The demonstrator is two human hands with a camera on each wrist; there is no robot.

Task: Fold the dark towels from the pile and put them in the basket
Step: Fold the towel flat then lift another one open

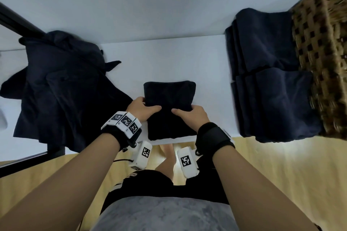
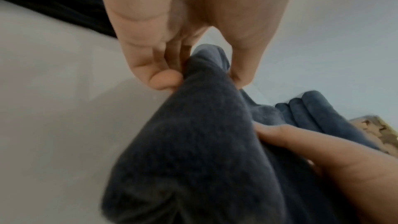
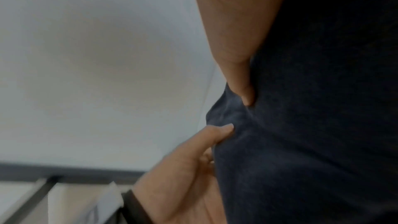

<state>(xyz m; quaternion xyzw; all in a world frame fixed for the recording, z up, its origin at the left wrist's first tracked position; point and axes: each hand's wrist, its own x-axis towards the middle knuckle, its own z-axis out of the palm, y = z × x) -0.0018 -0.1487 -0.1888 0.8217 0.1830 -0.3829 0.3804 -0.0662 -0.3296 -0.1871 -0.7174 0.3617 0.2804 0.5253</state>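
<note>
- Hands meet at the middle of a folded towel (image 1: 170, 108) on the white table (image 1: 159, 62).
- Left hand (image 1: 141, 109) pinches the towel's left side: thumb on top, fingers tucked under the fold, as the left wrist view shows (image 2: 163, 77).
- Right hand (image 1: 191, 116) grips the right side the same way, thumb (image 3: 245, 94) pressed into the cloth from above, fingers hidden beneath.
- Thumbs lie near each other, apart, pointing inward.
- Towel forms a neat dark rectangle; its near edge reaches the table's front edge, its far edge lies square to the wall.
- Bare white table shows beyond the towel up to the wall, and in strips on both sides of it.
- Pile (image 1: 62, 88) of loose dark towels sits to the left, just beside the left hand, spilling over the table's front edge.
- Two stacks (image 1: 272, 73) of folded dark towels lie to the right, across a bare strip of table.
- Basket (image 1: 323, 58), woven and brown, stands at the far right, touching the stacks; its inside is not visible.
- Black frame (image 1: 16, 22) runs along the far left.
</note>
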